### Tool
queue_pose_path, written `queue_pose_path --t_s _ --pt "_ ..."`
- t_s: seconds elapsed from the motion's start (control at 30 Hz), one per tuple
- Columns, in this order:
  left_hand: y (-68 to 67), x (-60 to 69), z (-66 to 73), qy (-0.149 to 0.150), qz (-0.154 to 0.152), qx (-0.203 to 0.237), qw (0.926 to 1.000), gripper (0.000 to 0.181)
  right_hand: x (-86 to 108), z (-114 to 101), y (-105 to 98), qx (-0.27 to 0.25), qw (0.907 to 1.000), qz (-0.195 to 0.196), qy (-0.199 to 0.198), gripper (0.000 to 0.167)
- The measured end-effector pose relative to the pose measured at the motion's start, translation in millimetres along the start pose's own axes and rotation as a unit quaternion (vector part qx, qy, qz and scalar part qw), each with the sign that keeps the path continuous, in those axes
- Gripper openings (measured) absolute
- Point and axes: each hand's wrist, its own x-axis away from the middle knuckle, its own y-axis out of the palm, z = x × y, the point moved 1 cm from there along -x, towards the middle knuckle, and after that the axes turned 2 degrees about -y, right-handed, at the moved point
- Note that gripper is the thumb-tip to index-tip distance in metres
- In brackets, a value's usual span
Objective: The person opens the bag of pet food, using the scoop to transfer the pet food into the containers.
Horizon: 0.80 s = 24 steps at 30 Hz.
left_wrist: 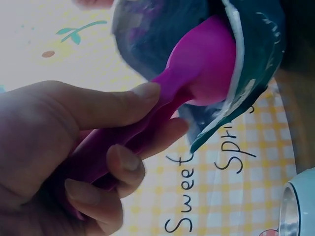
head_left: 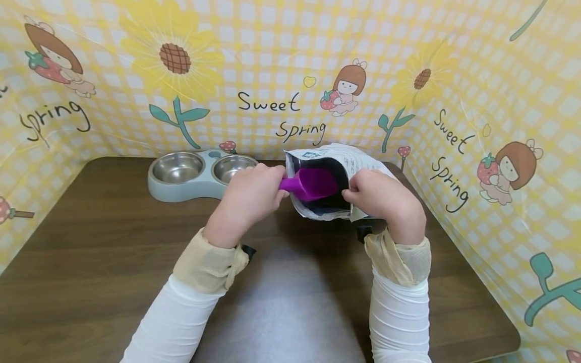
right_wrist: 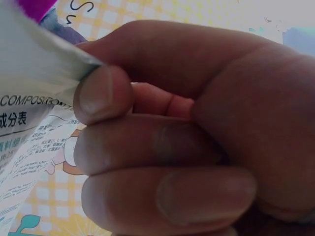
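A purple scoop (head_left: 314, 184) has its bowl inside the mouth of a white bag (head_left: 363, 160) with a dark lining. My left hand (head_left: 251, 197) grips the scoop's handle; in the left wrist view the fingers of that hand (left_wrist: 83, 132) wrap the handle of the scoop (left_wrist: 206, 64), whose bowl is partly behind the bag's edge (left_wrist: 238, 73). My right hand (head_left: 386, 199) pinches the right edge of the bag's opening. In the right wrist view, thumb and forefinger of the hand (right_wrist: 177, 123) hold the printed bag (right_wrist: 34, 93). The bag's contents are hidden.
A grey-blue double feeder (head_left: 181, 192) with two steel bowls stands at the back of the brown table (head_left: 113, 252), left of the bag. My left hand partly covers its right bowl (head_left: 230, 164). A yellow checked cloth (head_left: 272, 60) hangs behind and at both sides.
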Motion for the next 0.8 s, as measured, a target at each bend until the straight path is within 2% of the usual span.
queue_pose_path --t_s 0.13,0.23,0.37,0.63,0.8 --pt "11.4 -4.0 9.5 0.023 0.044 -0.053 0.9974 0.012 0.3 -1 -1 0.004 1.0000 0.001 -0.002 0.051" --pt "22.1 -6.7 14.8 0.047 0.086 -0.091 0.9910 0.003 0.5 -2 -1 0.006 1.0000 0.003 -0.007 0.051" --pt "35.8 -9.8 16.7 0.072 0.126 -0.112 0.9830 0.006 0.6 -2 -1 0.006 1.0000 0.001 -0.007 0.051" --pt "49.4 -12.5 17.3 0.096 0.171 -0.142 0.9703 0.015 -0.3 -2 0 0.002 0.9999 -0.011 -0.005 0.050" --pt "56.4 -13.3 19.5 0.114 0.187 -0.148 0.9644 0.019 -1.2 -2 1 0.001 0.9999 -0.014 -0.006 0.049"
